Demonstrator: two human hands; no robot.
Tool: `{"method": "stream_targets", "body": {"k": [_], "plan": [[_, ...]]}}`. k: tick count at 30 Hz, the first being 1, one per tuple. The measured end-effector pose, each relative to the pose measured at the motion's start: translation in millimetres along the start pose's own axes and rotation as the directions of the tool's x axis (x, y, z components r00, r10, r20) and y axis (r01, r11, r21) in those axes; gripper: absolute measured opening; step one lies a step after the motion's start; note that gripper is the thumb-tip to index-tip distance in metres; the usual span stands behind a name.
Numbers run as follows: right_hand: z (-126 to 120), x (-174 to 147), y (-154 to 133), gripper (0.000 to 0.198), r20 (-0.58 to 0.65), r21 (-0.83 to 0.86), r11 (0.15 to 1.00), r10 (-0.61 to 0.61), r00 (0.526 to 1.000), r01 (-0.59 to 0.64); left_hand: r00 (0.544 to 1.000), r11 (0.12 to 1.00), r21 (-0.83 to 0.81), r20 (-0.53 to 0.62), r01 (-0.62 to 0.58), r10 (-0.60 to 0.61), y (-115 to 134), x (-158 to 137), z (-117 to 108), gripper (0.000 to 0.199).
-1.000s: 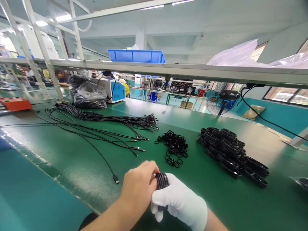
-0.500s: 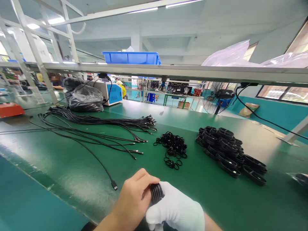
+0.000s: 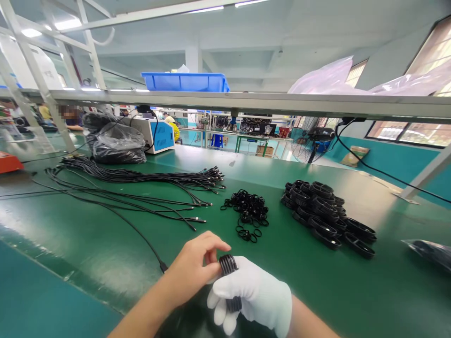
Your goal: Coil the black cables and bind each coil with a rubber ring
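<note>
A coiled black cable [image 3: 228, 264] sits upright in my right hand [image 3: 253, 291], which wears a white glove. The gloved thumb and fingers wrap its middle, and its turns show above and below them. My bare left hand [image 3: 197, 258] is at the coil's upper left. Its thumb tip meets or nearly meets the coil, while the index finger is raised with a gap below it. The other left fingers are partly hidden behind the thumb. Beyond the hands lies a heap of small black rings [image 3: 250, 206]. A single cable end with a connector [image 3: 163, 266] is partly behind my left forearm.
Long black cables [image 3: 141, 176] lie bundled across the green table [image 3: 282, 281] on the left. Coiled cables [image 3: 324, 206] are piled at right, near a plastic bag [image 3: 430, 251]. Behind stand a bagged black bundle [image 3: 120, 141] and a blue-white machine [image 3: 160, 134]. A shelf [image 3: 246, 99] spans overhead.
My left index finger has lifted off the top of the coil, and that hand has opened somewhat. More of the coil's lower part now shows under the glove. The view has shifted slightly.
</note>
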State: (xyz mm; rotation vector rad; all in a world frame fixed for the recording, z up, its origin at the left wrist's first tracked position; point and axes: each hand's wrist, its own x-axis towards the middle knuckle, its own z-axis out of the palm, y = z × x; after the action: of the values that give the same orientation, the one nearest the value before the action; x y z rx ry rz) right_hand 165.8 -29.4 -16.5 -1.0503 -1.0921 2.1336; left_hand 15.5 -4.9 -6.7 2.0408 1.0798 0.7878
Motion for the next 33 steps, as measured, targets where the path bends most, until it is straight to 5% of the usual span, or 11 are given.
{"method": "stream_targets", "body": {"k": [5,9,18,22,28,33], "plan": [[-12,-5,0,0.032,-0.061,0.048,0.996,-0.076,0.995,0.079,0.99,0.987,-0.068,0.021,0.142,-0.141,-2,11,-15,0.02],[-15,-3,3,0.033,-0.171,0.021,0.999,-0.044,0.984,0.048,0.991,0.991,0.036,0.018,0.13,-0.131,-10,30,-11,0.02],[-21,-4,8,0.039,-0.101,0.119,0.993,-0.016,0.995,0.028,0.988,0.935,0.352,0.133,0.029,-0.081,-37,95,42,0.034],[-25,-4,9,0.041,-0.117,0.057,0.997,-0.047,0.992,0.053,0.987,0.871,0.491,0.119,0.034,-0.106,-32,93,46,0.033],[-28,5,19,0.037,-0.047,-0.209,0.971,-0.124,0.991,0.111,0.982,0.805,0.571,-0.009,0.159,-0.188,-31,76,17,0.028],[-25,0,16,0.039,-0.094,-0.077,0.995,-0.07,0.993,0.063,0.987,0.856,0.496,-0.012,0.145,-0.16,-34,80,25,0.014]]}}
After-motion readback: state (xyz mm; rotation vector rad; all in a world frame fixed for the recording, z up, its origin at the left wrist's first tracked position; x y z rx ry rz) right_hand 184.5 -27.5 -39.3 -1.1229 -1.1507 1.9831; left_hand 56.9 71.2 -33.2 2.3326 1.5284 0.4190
